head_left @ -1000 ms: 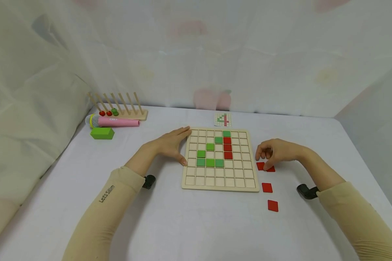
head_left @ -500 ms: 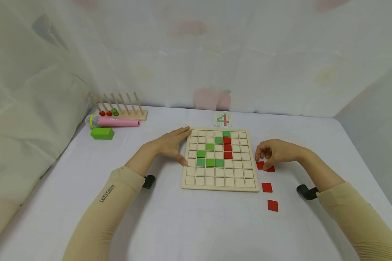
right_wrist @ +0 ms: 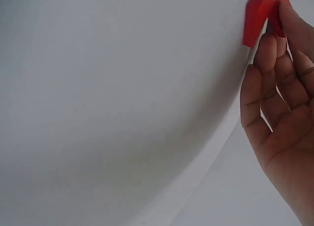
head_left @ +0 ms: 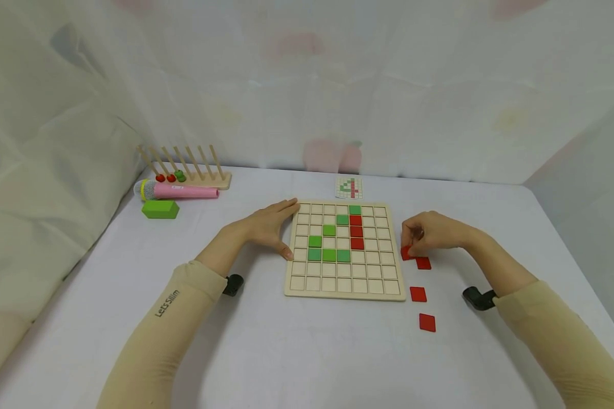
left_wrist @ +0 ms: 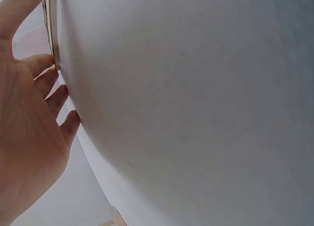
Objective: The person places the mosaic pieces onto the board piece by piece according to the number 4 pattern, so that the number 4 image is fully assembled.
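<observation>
My left hand [head_left: 268,227] rests at the left side of a wooden grid board [head_left: 307,288], its spread thumb and fingers touching the edge. In the left wrist view the fingertips reach the board's side. Green tiles [head_left: 330,255] and a column of red tiles [head_left: 356,231] lie in some of the cells. Just right of the board, my right hand [head_left: 436,232] pinches a red square tile [head_left: 406,253] between thumb and fingers. Another red tile [head_left: 423,263] lies beside it on the cloth. The right wrist view shows red [right_wrist: 277,24] at the thumb tip.
Two loose red tiles lie nearer me, one [head_left: 418,294] above the other [head_left: 427,322]. A small pattern card [head_left: 349,187] lies behind the board. At the back left are a peg rack [head_left: 217,180] with beads, a pink toy microphone [head_left: 184,191] and a green block [head_left: 160,209].
The right hand has taken hold of the left one of the two near red tiles and raised it slightly, uncovering the tile beside it. The left hand and board have stayed put.
</observation>
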Available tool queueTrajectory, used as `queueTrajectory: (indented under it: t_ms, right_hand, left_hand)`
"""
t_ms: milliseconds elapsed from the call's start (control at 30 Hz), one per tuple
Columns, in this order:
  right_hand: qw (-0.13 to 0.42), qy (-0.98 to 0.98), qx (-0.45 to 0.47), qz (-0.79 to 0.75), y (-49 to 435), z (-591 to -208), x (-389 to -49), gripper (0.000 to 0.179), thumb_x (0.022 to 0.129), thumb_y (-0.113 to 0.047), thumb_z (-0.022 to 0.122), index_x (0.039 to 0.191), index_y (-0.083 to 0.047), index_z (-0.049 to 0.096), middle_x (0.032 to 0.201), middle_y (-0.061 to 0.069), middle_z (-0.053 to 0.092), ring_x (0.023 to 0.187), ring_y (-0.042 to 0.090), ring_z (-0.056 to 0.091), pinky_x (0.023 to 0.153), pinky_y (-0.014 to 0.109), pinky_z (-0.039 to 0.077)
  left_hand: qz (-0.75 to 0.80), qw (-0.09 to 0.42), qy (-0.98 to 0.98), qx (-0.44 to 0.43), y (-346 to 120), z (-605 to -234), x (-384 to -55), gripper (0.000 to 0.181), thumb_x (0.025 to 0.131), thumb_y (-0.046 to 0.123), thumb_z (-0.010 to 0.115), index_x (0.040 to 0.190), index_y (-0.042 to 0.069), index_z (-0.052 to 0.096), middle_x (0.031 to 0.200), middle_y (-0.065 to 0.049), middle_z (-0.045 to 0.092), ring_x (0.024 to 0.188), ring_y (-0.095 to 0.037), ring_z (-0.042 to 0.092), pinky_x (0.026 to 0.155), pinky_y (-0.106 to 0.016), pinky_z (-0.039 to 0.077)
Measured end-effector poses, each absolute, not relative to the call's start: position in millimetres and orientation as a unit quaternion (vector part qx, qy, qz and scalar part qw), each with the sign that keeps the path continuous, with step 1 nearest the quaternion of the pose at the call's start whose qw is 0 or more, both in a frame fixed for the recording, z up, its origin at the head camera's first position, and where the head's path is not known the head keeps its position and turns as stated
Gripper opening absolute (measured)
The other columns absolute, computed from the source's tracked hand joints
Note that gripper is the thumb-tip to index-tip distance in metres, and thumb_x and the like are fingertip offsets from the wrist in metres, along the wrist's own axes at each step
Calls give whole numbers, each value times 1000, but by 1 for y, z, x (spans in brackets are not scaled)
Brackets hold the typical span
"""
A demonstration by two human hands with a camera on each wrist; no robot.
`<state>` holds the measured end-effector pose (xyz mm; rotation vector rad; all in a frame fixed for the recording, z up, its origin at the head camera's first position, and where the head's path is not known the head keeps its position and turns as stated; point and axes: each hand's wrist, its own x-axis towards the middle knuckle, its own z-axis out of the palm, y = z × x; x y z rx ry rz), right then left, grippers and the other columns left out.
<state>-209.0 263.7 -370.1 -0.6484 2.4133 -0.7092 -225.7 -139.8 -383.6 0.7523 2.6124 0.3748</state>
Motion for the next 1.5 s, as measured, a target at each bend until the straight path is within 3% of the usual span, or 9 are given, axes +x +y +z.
queueTrajectory:
  t_ms: [167, 433, 1500]
  right_hand:
    - [258, 893, -242, -277, 259, -362, -219, 8, 83, -10, 74, 87, -13, 68, 81, 1, 71, 75, 14, 61, 70, 25, 50]
    - [250, 882, -272, -292, 244, -351, -226, 13, 87, -8, 69, 97, -16, 70, 83, 3, 63, 80, 14, 58, 72, 23, 50]
    - [283, 851, -322, -305, 188, -353, -219, 15, 89, -8, 68, 103, -11, 70, 87, 4, 67, 80, 16, 61, 74, 24, 53]
  left_hand:
    - [137, 198, 933, 268, -140, -383, -225, 129, 63, 56, 87, 160, 11, 14, 170, -6, 6, 157, -32, 9, 127, -56, 17]
    - [133, 197, 933, 270, -140, -384, -226, 129, 64, 55, 87, 160, 11, 14, 170, -6, 6, 157, -31, 8, 128, -53, 17]
    - [134, 198, 934, 267, -139, -384, -226, 128, 64, 55, 87, 160, 11, 14, 170, -5, 6, 158, -30, 8, 127, -53, 18]
